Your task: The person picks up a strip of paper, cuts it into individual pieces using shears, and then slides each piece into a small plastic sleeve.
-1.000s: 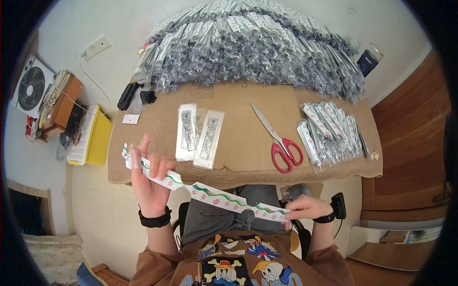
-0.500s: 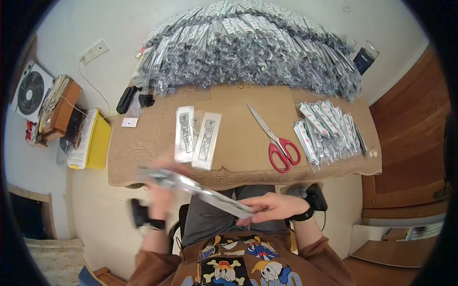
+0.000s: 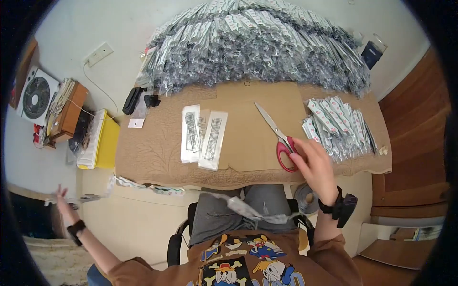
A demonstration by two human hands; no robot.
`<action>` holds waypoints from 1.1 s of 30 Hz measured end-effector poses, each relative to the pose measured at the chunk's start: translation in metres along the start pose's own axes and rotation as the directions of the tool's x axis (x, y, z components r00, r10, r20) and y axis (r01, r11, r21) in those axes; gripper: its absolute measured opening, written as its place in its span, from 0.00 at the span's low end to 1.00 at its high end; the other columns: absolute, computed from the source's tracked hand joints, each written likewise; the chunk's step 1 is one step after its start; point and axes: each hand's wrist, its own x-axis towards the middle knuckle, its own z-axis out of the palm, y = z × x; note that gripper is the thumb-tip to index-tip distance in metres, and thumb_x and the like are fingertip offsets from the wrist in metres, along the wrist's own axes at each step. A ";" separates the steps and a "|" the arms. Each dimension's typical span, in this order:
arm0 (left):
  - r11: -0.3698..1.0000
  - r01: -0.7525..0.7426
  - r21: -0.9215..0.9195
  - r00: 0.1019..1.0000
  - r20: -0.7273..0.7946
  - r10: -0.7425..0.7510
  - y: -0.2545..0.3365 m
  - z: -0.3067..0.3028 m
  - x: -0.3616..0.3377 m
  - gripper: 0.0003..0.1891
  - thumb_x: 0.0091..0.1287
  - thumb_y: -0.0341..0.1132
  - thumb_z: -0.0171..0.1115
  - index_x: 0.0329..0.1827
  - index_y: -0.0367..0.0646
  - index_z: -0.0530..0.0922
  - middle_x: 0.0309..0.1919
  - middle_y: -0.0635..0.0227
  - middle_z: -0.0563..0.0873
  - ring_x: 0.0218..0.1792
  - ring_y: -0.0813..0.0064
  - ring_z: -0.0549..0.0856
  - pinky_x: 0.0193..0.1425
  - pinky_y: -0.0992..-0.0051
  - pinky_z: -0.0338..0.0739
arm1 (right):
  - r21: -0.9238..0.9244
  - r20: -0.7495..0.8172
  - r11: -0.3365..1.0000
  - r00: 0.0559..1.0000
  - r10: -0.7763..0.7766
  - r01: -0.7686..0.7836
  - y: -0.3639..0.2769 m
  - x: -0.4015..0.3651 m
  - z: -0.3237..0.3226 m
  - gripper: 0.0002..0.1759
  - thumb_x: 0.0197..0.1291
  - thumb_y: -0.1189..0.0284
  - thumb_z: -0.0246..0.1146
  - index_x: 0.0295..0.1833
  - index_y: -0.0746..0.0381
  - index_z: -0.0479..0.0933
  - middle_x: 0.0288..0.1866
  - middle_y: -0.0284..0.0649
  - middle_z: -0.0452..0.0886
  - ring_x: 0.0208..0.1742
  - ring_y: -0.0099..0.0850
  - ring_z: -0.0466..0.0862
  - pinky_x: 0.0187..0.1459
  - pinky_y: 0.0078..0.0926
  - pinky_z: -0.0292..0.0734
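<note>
My left hand (image 3: 63,202) is stretched far to the left, slightly blurred, at one end of a long strip of joined packets (image 3: 167,190). The strip seems to be in its fingers and runs rightward past the table's front edge. More of the strip hangs over my lap, partly blurred. On the cardboard, my right hand (image 3: 317,167) has thumb and fingers closed around the handle of red-handled scissors (image 3: 283,157); one finger loop is hidden. The scissors' blades point away from me. Left of them lie flat white printed packets (image 3: 214,140).
A large heap of packets (image 3: 257,52) lines the table's back. A smaller pile of patterned packets (image 3: 338,124) lies at the right. A black case (image 3: 132,100) rests at the left edge; a yellow bin (image 3: 107,143) and a fan (image 3: 37,97) are beyond.
The folded bundle between both hands has been unfurled into a long strip. My left hand swung far left; my right hand let go of the bundle and moved up to the scissors.
</note>
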 end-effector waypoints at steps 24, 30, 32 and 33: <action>0.714 -0.241 -0.658 0.873 0.174 0.455 0.164 0.311 -0.388 0.19 0.72 0.41 0.34 0.51 0.34 0.67 0.25 0.72 0.64 0.29 0.81 0.65 0.42 0.78 0.65 | 0.745 0.595 0.456 0.794 -0.124 -0.487 -0.033 -0.107 0.103 0.43 0.45 0.57 0.69 0.61 0.59 0.54 0.40 0.37 0.68 0.37 0.23 0.71 0.39 0.21 0.69; 0.758 0.027 -0.652 0.889 0.363 0.280 0.167 0.315 -0.382 0.17 0.72 0.40 0.37 0.49 0.35 0.68 0.23 0.71 0.65 0.28 0.80 0.67 0.46 0.74 0.66 | 0.615 0.597 0.542 0.787 0.153 -0.572 -0.040 -0.092 0.088 0.29 0.53 0.75 0.62 0.59 0.60 0.59 0.33 0.34 0.71 0.29 0.21 0.73 0.31 0.17 0.70; 0.639 0.290 -0.713 0.899 0.432 0.074 0.171 0.320 -0.375 0.16 0.71 0.39 0.38 0.47 0.36 0.70 0.21 0.72 0.64 0.27 0.78 0.69 0.50 0.70 0.67 | 0.569 0.506 0.585 0.807 0.304 -0.577 -0.043 -0.086 0.075 0.26 0.53 0.81 0.57 0.58 0.60 0.60 0.30 0.33 0.71 0.26 0.20 0.74 0.27 0.16 0.71; 0.638 0.289 -0.714 0.900 0.429 0.073 0.171 0.317 -0.373 0.16 0.71 0.39 0.38 0.47 0.36 0.70 0.21 0.72 0.64 0.27 0.78 0.69 0.50 0.70 0.67 | 0.500 0.343 0.735 0.884 0.316 -0.457 -0.036 -0.078 0.069 0.25 0.54 0.81 0.57 0.58 0.60 0.60 0.31 0.33 0.72 0.26 0.21 0.74 0.27 0.17 0.71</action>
